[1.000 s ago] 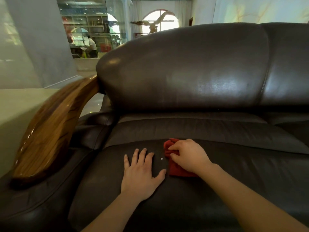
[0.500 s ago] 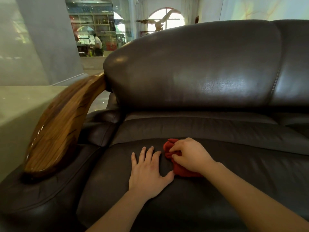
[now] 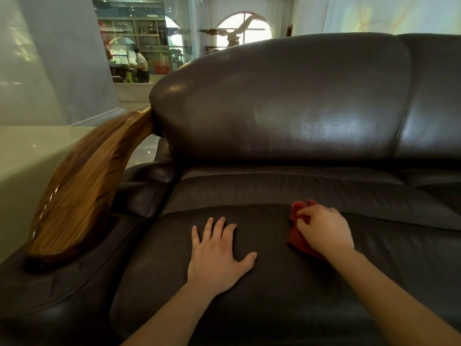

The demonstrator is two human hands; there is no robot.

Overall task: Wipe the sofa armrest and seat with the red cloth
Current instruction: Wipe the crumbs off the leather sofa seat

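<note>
red cloth, one only, lies bunched on the seat under the right hand, whose fingers clench it. judged soft, light, easily gathered by its folds. left hand lies flat, released, beside. one wooden armrest stands well left of both.

left hand flat, fingers spread; right hand curled in a closed grip.
</note>
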